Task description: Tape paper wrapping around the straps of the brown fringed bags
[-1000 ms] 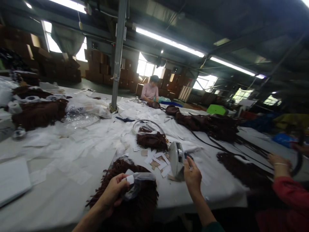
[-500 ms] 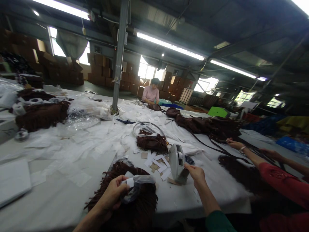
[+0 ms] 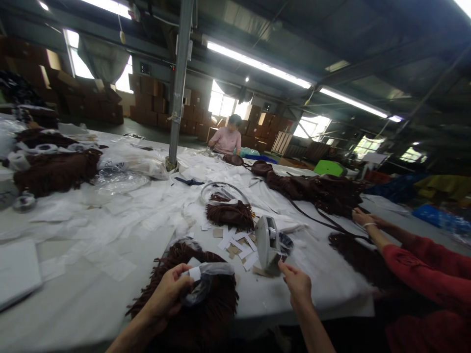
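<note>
My left hand is closed around a strap wrapped in whitish film, with a small white paper slip pinched at its near end. Below it lies a dark brown fringed bag at the table's front edge. My right hand is closed in a pinch just in front of a grey tape dispenser. A small shiny bit of clear tape shows at its fingertips. White and tan paper slips lie scattered left of the dispenser.
Another brown fringed bag lies behind the slips. A co-worker in red sleeves handles dark straps on the right, by a pile of brown bags. A metal post rises from the table. A person in pink sits beyond.
My right hand has drawn slightly down and back from the dispenser. My left hand keeps its hold on the wrapped strap. The co-worker's hands have come closer together.
</note>
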`<state>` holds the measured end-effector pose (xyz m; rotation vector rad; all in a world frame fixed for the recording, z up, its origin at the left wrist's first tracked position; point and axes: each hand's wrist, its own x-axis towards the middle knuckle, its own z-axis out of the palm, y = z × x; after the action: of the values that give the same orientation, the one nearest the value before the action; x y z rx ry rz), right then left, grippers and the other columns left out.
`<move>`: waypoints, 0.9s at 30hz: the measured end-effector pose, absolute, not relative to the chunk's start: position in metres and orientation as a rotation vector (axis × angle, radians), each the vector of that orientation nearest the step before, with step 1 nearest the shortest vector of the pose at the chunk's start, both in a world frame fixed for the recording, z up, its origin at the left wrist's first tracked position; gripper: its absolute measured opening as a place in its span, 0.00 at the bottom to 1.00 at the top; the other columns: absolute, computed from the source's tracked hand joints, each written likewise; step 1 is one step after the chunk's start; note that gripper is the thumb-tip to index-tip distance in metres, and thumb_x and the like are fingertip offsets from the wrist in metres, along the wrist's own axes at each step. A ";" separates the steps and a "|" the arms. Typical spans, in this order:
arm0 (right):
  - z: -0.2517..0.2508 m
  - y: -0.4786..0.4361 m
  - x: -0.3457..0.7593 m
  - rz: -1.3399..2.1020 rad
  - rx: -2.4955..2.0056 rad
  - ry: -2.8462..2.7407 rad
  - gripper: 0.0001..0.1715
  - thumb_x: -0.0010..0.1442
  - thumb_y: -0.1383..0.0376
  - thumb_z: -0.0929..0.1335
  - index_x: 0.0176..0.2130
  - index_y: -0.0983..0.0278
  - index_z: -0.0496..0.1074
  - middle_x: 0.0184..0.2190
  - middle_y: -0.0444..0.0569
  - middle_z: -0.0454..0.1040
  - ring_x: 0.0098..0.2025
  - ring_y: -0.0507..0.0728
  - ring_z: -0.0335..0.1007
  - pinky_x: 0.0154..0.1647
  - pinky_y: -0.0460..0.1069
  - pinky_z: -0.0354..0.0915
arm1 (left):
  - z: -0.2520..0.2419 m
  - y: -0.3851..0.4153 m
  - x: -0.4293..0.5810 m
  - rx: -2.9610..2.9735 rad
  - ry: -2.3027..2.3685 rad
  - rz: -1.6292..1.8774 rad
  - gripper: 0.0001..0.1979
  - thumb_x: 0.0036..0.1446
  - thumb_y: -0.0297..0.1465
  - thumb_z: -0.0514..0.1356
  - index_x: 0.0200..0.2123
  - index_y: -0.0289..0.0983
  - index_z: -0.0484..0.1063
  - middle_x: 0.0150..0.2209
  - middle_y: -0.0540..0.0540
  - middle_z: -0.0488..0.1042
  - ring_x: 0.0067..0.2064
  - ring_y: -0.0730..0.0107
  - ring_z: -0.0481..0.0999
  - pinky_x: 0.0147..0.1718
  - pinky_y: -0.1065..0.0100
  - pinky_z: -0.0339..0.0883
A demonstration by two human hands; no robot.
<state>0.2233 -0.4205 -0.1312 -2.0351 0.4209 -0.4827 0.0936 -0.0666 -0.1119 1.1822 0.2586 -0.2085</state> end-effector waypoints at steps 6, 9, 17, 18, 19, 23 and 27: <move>-0.134 -0.436 0.213 -0.432 -2.187 0.517 0.20 0.36 0.50 0.67 0.18 0.63 0.76 0.19 0.54 0.75 0.32 0.70 0.72 0.32 0.56 0.62 | -0.113 -0.065 0.091 1.166 0.249 -0.181 0.16 0.46 0.36 0.63 0.37 0.35 0.67 0.22 0.55 0.66 0.13 0.86 0.51 0.08 0.81 0.40; -0.133 -0.440 0.200 -0.380 -2.197 0.538 0.23 0.36 0.47 0.66 0.20 0.64 0.76 0.20 0.56 0.75 0.31 0.70 0.71 0.31 0.56 0.62 | -0.113 -0.066 0.091 1.165 0.245 -0.169 0.16 0.47 0.37 0.63 0.36 0.35 0.66 0.22 0.55 0.65 0.13 0.86 0.50 0.08 0.81 0.39; -0.103 -0.314 0.127 0.079 -1.896 -0.093 0.25 0.48 0.45 0.70 0.29 0.65 0.75 0.22 0.47 0.71 0.26 0.56 0.66 0.27 0.47 0.63 | -0.106 -0.077 0.094 1.279 0.162 -0.022 0.13 0.48 0.35 0.63 0.35 0.34 0.66 0.23 0.54 0.65 0.20 0.81 0.59 0.16 0.79 0.53; -0.095 -0.294 0.118 0.132 -1.830 -0.169 0.24 0.50 0.46 0.70 0.29 0.65 0.75 0.22 0.46 0.71 0.26 0.55 0.65 0.27 0.47 0.62 | -0.106 -0.078 0.093 1.308 0.133 0.018 0.13 0.49 0.34 0.63 0.35 0.34 0.66 0.24 0.53 0.66 0.22 0.80 0.62 0.20 0.78 0.57; -0.089 -0.276 0.109 0.171 -1.777 -0.223 0.23 0.52 0.46 0.70 0.30 0.65 0.75 0.22 0.46 0.70 0.26 0.54 0.65 0.27 0.46 0.62 | -0.105 -0.078 0.091 1.342 0.110 0.055 0.12 0.50 0.33 0.63 0.35 0.34 0.66 0.25 0.52 0.67 0.25 0.78 0.63 0.23 0.77 0.59; -0.080 -0.232 0.096 0.228 -1.672 -0.308 0.23 0.54 0.47 0.70 0.30 0.65 0.74 0.22 0.45 0.69 0.25 0.52 0.63 0.25 0.45 0.61 | -0.099 -0.076 0.081 1.498 0.057 0.128 0.09 0.53 0.32 0.61 0.36 0.34 0.66 0.27 0.52 0.68 0.28 0.75 0.64 0.27 0.75 0.60; -0.087 -0.220 0.098 0.213 -1.710 -0.251 0.25 0.52 0.45 0.70 0.29 0.66 0.75 0.20 0.45 0.70 0.24 0.53 0.64 0.23 0.44 0.60 | -0.096 -0.077 0.074 1.558 0.009 0.166 0.10 0.54 0.33 0.61 0.36 0.35 0.66 0.28 0.51 0.69 0.30 0.73 0.66 0.28 0.74 0.61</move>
<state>0.0984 -0.2201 -0.0874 -1.7101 -0.2507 0.2128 0.0741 -0.0772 -0.0963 1.5585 0.0093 0.1659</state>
